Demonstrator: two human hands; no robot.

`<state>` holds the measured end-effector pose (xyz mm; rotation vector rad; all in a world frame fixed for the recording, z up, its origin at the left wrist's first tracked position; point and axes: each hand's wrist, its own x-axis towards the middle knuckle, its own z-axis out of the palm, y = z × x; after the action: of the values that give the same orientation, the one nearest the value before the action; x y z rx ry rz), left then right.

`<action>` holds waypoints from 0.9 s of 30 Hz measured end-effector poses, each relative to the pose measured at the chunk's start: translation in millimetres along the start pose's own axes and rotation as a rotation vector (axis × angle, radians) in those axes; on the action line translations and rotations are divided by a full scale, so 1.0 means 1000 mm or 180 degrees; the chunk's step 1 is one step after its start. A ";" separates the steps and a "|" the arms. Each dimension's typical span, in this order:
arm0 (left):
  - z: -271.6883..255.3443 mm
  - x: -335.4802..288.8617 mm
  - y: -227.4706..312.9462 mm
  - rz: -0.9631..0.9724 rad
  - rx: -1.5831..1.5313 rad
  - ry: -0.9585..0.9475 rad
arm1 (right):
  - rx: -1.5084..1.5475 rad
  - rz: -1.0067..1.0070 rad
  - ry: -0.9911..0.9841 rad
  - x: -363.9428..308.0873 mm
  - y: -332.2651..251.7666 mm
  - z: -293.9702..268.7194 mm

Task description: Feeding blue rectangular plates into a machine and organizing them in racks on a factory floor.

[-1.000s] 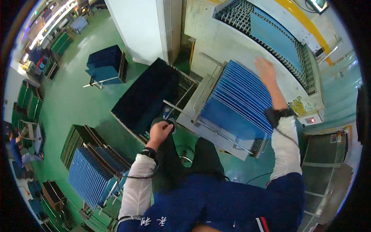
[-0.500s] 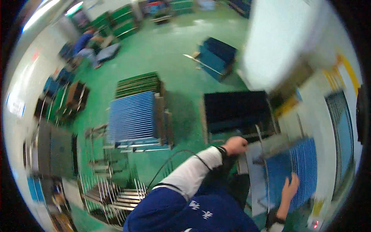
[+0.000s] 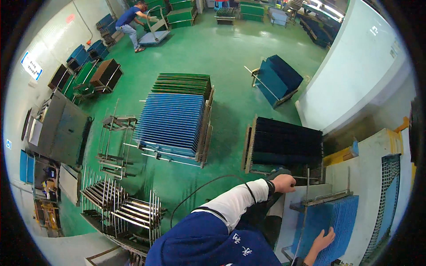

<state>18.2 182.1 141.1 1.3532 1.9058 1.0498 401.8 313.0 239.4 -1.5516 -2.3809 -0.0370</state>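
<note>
Panels (image 3: 339,215): blue and thin, stood on edge in a close row within a metal rack (image 3: 326,198) at the lower right, by which a pale surface (image 3: 285,228) is covered in part.
Right hand (image 3: 324,240): spread wide, thumb apart from the fingers, placed at the edges of the blue row; whether contact is made cannot be told.
Left hand (image 3: 283,183): curled narrow, positioned just beside an upright metal bar (image 3: 308,170); whether anything is gripped cannot be told.
Dark sheets (image 3: 286,142): held on edge in a separate rack, beyond the left hand.
Floor stacks: blue sheets (image 3: 171,122) are seen in front of green sheets (image 3: 182,84), to the left.
Slatted racks (image 3: 133,210): placed at the lower left.
Background: 1 co-worker (image 3: 128,20) in a blue top is seen bent toward a cart (image 3: 153,37) on the green floor (image 3: 226,55).
</note>
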 end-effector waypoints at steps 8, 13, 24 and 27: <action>0.006 0.003 -0.003 0.0105 -0.0063 0.0112 | -0.0414 0.0080 -0.0036 0.017 0.010 0.011; 0.010 0.002 -0.010 0.0133 -0.0057 0.0203 | -0.0600 0.0035 -0.0014 0.022 -0.008 0.008; 0.005 0.005 -0.003 0.0017 0.0111 0.0148 | -0.0045 -0.0348 0.0139 0.038 0.000 -0.050; 0.007 0.005 0.003 0.0011 0.0095 0.0148 | 0.0404 0.0068 0.0345 0.057 0.003 -0.096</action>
<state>23.6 189.5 139.3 1.3603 1.9608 1.0670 405.1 347.7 345.5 -1.4779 -2.2377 0.0332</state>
